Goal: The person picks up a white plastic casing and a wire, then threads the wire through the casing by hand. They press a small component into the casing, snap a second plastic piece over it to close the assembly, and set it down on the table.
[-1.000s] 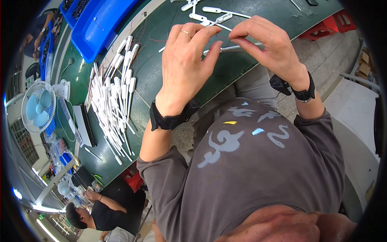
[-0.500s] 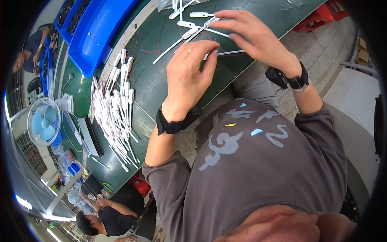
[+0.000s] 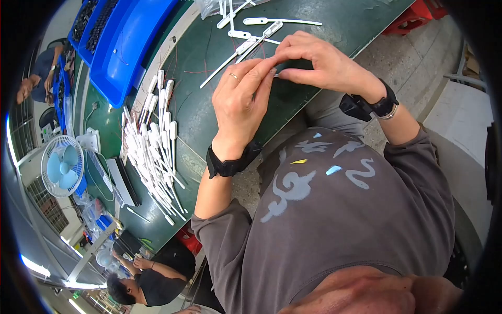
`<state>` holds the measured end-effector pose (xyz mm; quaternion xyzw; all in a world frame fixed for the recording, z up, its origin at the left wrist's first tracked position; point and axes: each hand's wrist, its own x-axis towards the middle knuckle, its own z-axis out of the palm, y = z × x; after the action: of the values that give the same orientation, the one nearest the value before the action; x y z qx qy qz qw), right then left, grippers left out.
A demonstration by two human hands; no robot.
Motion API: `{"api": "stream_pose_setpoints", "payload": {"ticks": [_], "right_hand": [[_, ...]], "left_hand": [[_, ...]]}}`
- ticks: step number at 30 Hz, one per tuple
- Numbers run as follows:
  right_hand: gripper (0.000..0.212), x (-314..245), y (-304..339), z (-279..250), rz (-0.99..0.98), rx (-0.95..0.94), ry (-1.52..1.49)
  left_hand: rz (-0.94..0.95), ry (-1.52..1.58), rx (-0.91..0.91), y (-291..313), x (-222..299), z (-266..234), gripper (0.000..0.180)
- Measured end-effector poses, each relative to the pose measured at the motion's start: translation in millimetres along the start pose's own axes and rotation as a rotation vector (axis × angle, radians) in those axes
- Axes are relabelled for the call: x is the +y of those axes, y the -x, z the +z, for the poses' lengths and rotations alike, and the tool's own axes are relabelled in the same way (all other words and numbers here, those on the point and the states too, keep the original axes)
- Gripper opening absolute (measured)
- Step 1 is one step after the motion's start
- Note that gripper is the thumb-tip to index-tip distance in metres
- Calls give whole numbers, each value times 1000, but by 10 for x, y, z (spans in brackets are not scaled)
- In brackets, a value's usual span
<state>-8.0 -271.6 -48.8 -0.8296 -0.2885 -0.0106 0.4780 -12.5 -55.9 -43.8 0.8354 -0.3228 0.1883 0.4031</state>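
My left hand [image 3: 241, 99] and my right hand [image 3: 316, 60] meet above the green table, fingertips touching. Both are closed in a pinch over a small pale piece [image 3: 276, 75]; most of it is hidden by the fingers, so its kind does not show. Just beyond my hands lie several slim white plastic sticks with wider, slotted heads, one of them a loose stick [image 3: 282, 21] lying crosswise. Thin red wires run among them. Left of my left hand spreads a big pile of similar white sticks [image 3: 151, 141].
A blue tray [image 3: 112, 68] and bins of dark parts stand at the far left. Beside the pile are a fan [image 3: 63, 166] and a long dark-and-white object [image 3: 123, 180]. The table's edge [image 3: 298, 115] runs close to me. Two other people work at the left.
My right hand has come down and left from the loose sticks to meet my left hand. The white stick that stuck out from my left hand no longer shows.
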Motion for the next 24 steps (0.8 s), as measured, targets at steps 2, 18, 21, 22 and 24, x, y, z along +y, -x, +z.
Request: {"api": "stream_pose_setpoints", "payload": {"ticks": [2,18,21,22,24], "right_hand": [[13,-12,0,39,27,17,47],[20,76,97,77,20,132,167],[26,-7,75,67,-16,221,181],[29,-43,59,52,-40,275,172],[31,-95,55,30,-64,329,164]], "left_hand": [[3,-36,-27,-19,17,0,23],[219,-394,-132,-263,-138,-164,16],[213,-281,-177,-315,-108,-121,17],[213,-263,-167,-337,-88,-89,17],[213,-224,-147,-383,-48,-28,17]]}}
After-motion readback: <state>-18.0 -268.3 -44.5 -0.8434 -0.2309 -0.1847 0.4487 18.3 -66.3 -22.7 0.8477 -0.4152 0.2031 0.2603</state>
